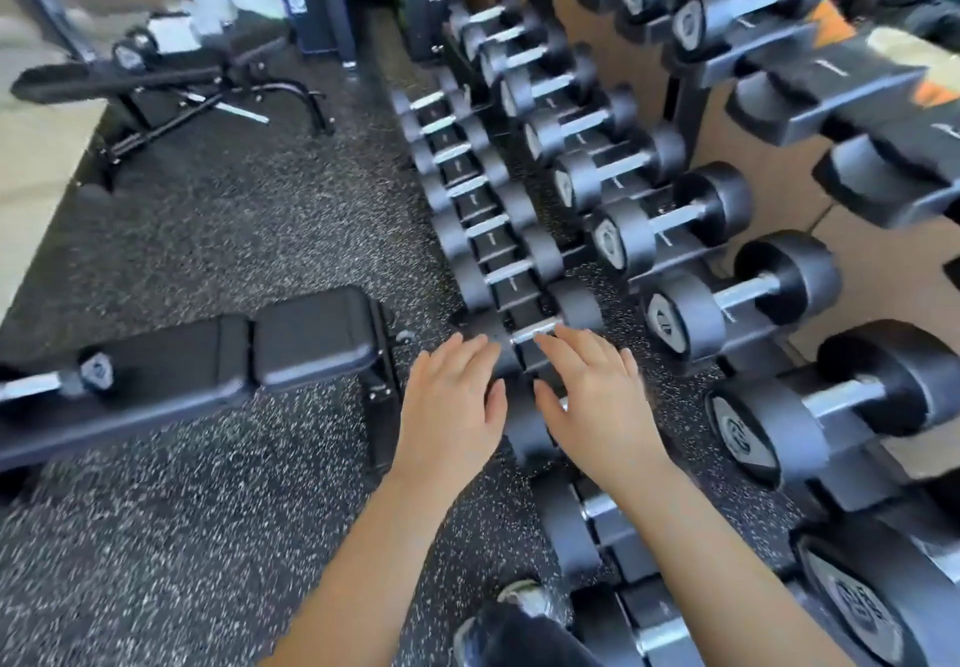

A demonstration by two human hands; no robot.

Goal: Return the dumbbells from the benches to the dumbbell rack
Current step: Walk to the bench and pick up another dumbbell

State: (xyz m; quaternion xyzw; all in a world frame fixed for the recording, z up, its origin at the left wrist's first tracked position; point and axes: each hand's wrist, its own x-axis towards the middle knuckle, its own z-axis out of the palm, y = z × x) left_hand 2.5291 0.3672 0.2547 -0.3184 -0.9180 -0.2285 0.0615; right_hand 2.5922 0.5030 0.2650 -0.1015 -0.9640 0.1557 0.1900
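Left hand (452, 406) and right hand (592, 401) hovered, fingers (467, 354) apart, over a black chrome-handled dumbbell (535, 331) on the black steel rack's (688, 105) bottom row at centre; another dumbbell (78, 375) lay lower left on a black padded tabletop (311, 339)

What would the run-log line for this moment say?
place: rack bottom row | left hand: open above racked dumbbell | right hand: open above it | near bench: bench dumbbell not returned

Two benches (182, 354) (130, 79), one dumbbell (52, 380) (132, 50) on each, two hands (452, 406) (597, 401) out front, one rack (810, 69), its load too blurred to count.
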